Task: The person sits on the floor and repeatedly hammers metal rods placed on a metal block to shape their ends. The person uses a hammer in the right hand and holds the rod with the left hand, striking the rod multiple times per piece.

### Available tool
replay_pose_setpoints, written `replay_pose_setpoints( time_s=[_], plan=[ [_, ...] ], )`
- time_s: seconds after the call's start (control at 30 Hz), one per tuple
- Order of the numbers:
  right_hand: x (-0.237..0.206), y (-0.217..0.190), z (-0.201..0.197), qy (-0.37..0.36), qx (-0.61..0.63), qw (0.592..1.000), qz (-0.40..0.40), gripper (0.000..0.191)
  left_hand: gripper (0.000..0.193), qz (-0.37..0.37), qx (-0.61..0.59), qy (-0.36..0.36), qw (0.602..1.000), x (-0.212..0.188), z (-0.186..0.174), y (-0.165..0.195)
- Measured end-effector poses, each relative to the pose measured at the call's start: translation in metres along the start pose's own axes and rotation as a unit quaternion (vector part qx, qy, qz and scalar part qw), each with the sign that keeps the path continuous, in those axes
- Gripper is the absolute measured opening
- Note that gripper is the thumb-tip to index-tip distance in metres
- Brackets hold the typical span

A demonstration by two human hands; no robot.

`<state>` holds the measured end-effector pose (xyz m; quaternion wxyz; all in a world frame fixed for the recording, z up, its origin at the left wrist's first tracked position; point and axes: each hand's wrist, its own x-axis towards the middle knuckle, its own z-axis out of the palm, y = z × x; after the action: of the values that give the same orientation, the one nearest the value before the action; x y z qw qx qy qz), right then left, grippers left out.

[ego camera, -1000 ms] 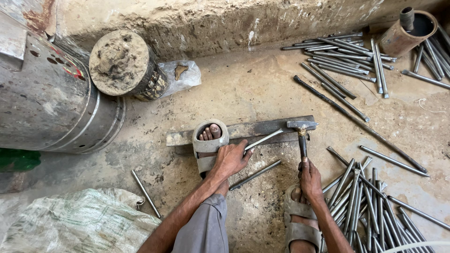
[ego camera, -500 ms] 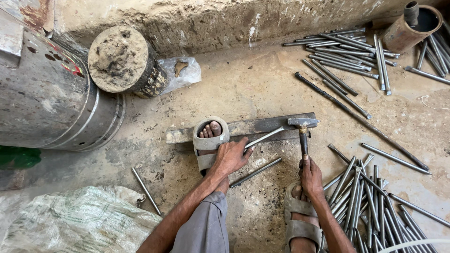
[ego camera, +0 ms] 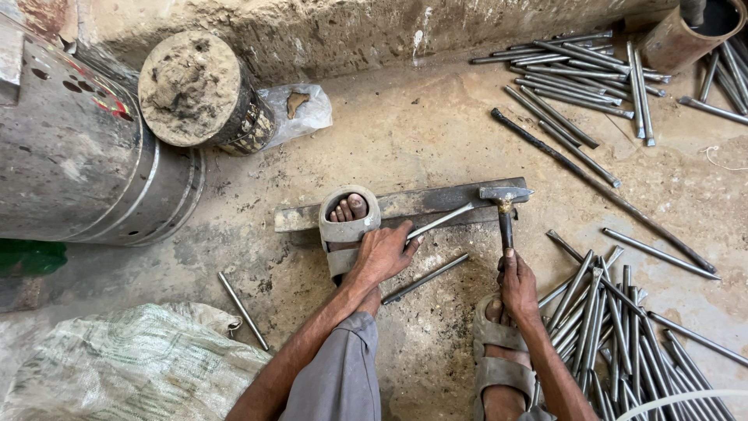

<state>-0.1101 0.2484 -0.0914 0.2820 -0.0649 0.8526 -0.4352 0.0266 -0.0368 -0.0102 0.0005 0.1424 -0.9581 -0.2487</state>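
- Okay, left hand (ego camera: 382, 253) is pinching a thin steel rod (ego camera: 441, 221) flat against the steel bar (ego camera: 421, 204) on the concrete floor (ego camera: 405, 132).
- Right hand (ego camera: 518, 282) is wrapped tight around the hammer (ego camera: 506, 210) handle; the head sits on the bar just past the rod tip.
- From here I'd say: keep fingers back from the strike spot, land the face square (glancing blows kick the rod).
- Sandalled foot (ego camera: 348, 218) pins the bar; loose rods (ego camera: 615, 327) lie to the right.
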Motion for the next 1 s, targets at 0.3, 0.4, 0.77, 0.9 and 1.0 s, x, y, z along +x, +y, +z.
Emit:
replay_pose_setpoints(
  time_s=[0.3,0.4,0.77,0.9,1.0],
  plan=[
    [-0.0017,-0.0006,-0.0007,-0.003,0.004,1.0,0.0,0.064,0.029,-0.001,0.003,-0.012,1.0,-0.001,-0.0021,0.0006],
    [-0.0019,-0.0001,-0.0004,-0.003,0.011,1.0,-0.002,0.064,0.029,-0.004,0.007,-0.021,1.0,-0.0017,-0.0026,0.001],
    [-0.0034,0.0018,0.0009,0.0,0.019,1.0,0.008,0.063,0.028,0.001,0.012,-0.019,1.0,-0.0039,-0.0044,0.0018],
    [-0.0046,0.0018,0.0006,-0.002,0.018,1.0,0.004,0.062,0.029,0.002,0.01,-0.014,1.0,-0.005,-0.0045,0.0022],
    [-0.0044,0.003,0.001,-0.006,0.028,0.999,0.016,0.061,0.029,-0.006,0.004,-0.031,0.999,-0.0043,-0.0031,0.001]
  ],
)
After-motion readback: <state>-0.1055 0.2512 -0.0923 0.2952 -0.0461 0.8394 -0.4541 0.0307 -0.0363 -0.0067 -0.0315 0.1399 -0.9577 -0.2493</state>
